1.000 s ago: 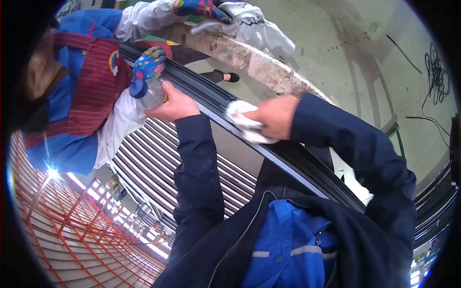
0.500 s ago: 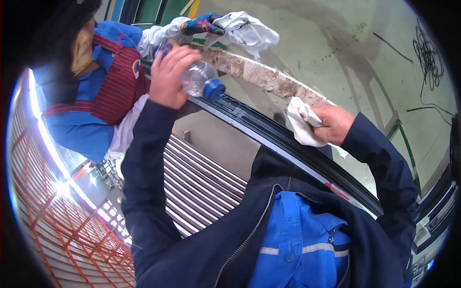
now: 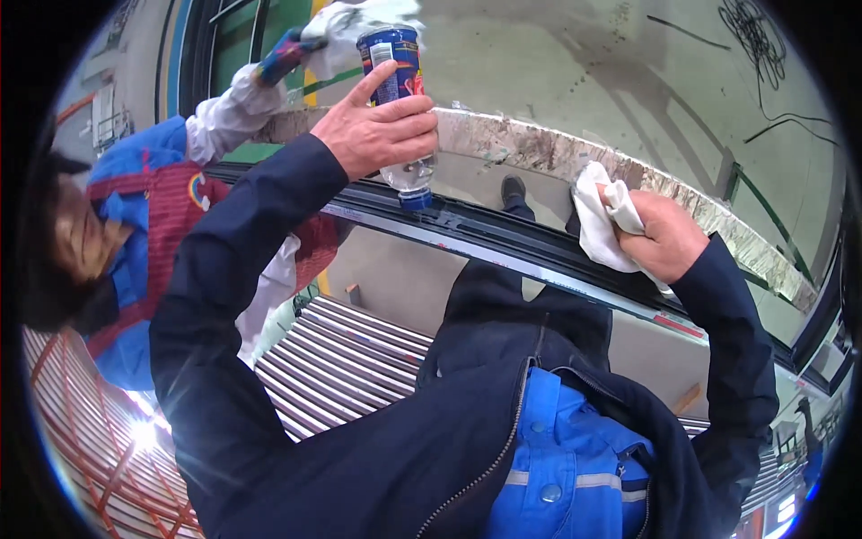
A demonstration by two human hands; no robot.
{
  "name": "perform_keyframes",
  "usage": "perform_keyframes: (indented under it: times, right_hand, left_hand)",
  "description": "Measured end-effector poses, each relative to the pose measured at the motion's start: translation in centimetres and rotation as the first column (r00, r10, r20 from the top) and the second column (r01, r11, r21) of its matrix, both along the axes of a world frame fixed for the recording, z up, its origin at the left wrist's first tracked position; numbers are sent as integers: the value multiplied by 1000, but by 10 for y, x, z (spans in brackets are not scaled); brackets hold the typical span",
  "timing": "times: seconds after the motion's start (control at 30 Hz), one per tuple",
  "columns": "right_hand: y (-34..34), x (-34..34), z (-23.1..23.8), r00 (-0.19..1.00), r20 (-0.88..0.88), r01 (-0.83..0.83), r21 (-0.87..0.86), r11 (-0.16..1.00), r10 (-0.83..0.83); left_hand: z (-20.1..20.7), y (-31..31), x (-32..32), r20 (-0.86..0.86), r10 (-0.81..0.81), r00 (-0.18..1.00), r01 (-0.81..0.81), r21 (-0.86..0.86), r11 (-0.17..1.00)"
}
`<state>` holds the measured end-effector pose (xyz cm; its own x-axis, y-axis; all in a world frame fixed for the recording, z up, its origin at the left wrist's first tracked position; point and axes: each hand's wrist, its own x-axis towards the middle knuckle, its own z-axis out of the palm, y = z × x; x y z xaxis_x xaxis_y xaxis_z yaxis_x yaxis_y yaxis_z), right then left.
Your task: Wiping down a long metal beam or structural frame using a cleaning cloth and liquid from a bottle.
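My left hand is wrapped round a clear plastic bottle with a dark blue printed label. The bottle is upside down, its blue cap pointing down at a long black frame profile. Whether the cap touches the profile, I cannot tell. On the right, my right hand grips a crumpled white cloth that hangs over the same profile. Beyond the profile lies a long strip with a worn, stained surface.
A co-worker in a blue top and dark red striped apron stands close at my left. Their gloved hand holds a white cloth. Slatted metal bars lie on the near side. A coil of black cable rests on the floor at far right.
My left hand has moved right and swung the bottle from a slant to nearly vertical, cap down. My right hand, still with the cloth, has shifted slightly right. The co-worker's gloved hand appears further left.
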<state>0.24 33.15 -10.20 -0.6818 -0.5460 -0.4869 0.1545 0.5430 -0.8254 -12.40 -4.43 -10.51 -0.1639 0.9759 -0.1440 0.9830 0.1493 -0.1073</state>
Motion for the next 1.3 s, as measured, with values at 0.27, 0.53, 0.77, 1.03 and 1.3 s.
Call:
perform_keyframes:
  times: [0.27,0.53,0.77,1.03,1.3]
  right_hand:
    - [-4,3,0,996,26,90,26,996,-91]
    - [-5,4,-3,997,-6,75,62,995,-75]
    - [1,-1,0,999,14,42,79,996,-43]
    - [2,2,-1,1000,-1,4,87,996,-3]
    - [-2,-3,2,998,22,-65,57,996,63]
  left_hand:
    - [-8,13,-11,18,-26,999,26,28,999]
    - [-14,9,-13,-78,-3,997,3,-6,1000]
    - [-7,3,3,-61,41,997,-40,10,999]
    - [-6,7,14,-45,151,988,-151,10,989]
    - [-7,-29,17,-176,326,929,-325,34,945]
